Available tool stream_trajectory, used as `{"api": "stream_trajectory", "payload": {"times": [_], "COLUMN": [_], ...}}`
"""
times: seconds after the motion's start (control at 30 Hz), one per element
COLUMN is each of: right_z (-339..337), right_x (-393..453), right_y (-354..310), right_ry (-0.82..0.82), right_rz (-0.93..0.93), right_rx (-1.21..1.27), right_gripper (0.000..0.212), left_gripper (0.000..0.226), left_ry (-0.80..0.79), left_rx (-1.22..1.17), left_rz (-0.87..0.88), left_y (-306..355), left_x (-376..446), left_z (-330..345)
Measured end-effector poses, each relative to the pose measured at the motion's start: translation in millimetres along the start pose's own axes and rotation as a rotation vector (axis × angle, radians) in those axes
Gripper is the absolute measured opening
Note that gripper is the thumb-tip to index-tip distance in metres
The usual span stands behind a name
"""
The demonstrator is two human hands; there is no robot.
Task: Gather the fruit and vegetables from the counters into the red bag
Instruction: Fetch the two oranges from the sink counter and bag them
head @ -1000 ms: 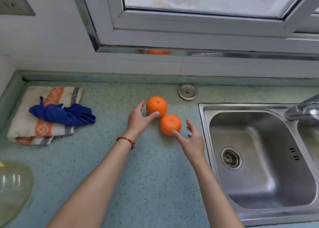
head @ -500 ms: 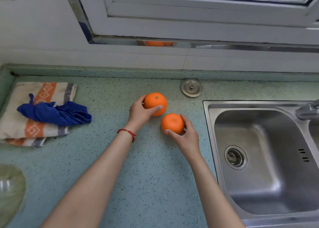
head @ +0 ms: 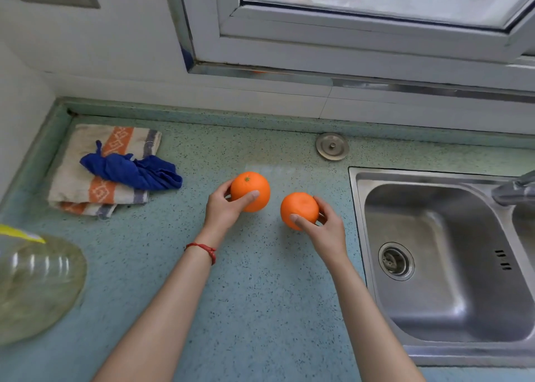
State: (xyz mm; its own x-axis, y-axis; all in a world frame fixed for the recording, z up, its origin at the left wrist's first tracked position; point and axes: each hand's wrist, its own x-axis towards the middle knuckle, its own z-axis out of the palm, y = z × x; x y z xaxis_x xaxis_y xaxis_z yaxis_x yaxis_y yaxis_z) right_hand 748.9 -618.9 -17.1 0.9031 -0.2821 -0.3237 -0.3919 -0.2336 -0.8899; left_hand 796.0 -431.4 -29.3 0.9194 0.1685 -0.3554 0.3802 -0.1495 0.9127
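Note:
Two oranges are in my hands above the speckled green counter. My left hand is closed around the left orange, thumb across its front. The right orange is gripped by my right hand from its right side. Both fruits look lifted slightly off the counter. The red bag is not in view.
A steel sink lies to the right, with a tap at its far edge. At the left lies a folded striped towel with a blue cloth on it. A clear plastic bottle is at the lower left. A round metal cap sits near the wall.
Both hands went from reaching with open fingers to closing on the oranges. The oranges, which lay close together, are now held apart and slightly nearer to me.

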Motion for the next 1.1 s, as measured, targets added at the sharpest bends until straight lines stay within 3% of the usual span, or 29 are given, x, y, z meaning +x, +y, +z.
{"api": "stream_trajectory", "payload": {"times": [0.23,0.63,1.1], "right_z": [-7.5,-5.3,87.4], "right_x": [-29.3,-74.0,-177.1], "right_y": [-0.2,1.3,-13.0], "right_ry": [-0.090,-0.461,-0.896], "right_rz": [-0.056,-0.180,-0.376], "right_rx": [0.003,-0.078,-0.215], "right_gripper": [0.064,0.059,0.060], "left_gripper": [0.063,0.089,0.076], "left_ry": [0.091,0.496,0.923], "left_rx": [-0.046,-0.254,-0.432], "left_rz": [-0.040,-0.091,-0.141], "left_y": [-15.3,-51.0,-106.2], "left_x": [-61.5,-187.2,-332.7], "left_z": [-28.2,-53.5,-125.3]}}
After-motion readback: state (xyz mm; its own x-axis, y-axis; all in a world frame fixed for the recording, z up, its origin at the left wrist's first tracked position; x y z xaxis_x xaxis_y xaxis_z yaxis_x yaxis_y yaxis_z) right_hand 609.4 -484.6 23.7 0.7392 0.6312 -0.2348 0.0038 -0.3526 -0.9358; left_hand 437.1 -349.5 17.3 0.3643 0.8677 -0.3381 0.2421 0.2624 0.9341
